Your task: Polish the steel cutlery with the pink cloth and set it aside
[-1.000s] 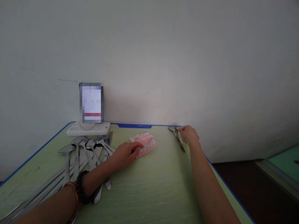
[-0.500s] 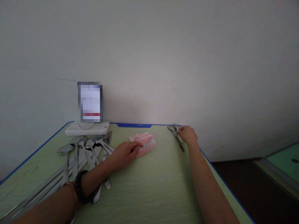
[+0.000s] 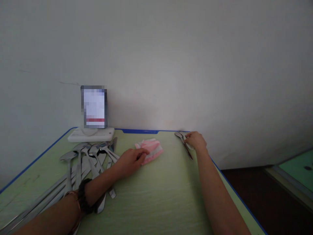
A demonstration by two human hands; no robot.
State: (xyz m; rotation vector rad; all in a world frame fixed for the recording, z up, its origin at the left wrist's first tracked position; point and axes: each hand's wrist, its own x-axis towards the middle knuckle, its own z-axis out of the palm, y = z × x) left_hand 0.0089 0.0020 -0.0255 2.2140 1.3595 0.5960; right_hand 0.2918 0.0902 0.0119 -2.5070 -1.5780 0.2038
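A pink-and-white striped cloth (image 3: pixel 153 150) lies crumpled near the middle of the table. My left hand (image 3: pixel 132 160) is on its near left edge, thumb and fingers curled closed over the fabric. At the table's far right corner, my right hand (image 3: pixel 196 141) reaches down with bent fingers at a spoon, which it partly covers. Directly to its left lies another metal spoon (image 3: pixel 184 144), its bowl toward the wall and its handle toward me. Left of my left forearm is a spread of cutlery, including several spoons (image 3: pixel 95 150) and a knife (image 3: pixel 114 144).
Long metal utensils (image 3: pixel 36 206) extend to the lower left, partly under my left forearm. A screen (image 3: pixel 95 106) stands on a white base (image 3: pixel 91 135) against the wall. The green table (image 3: pixel 146 202) has a blue edge; past its right side is dark floor (image 3: pixel 264 199).
My right hand has shifted very slightly left, and the spoons by it have moved a touch. The left hand and the cloth stay put.
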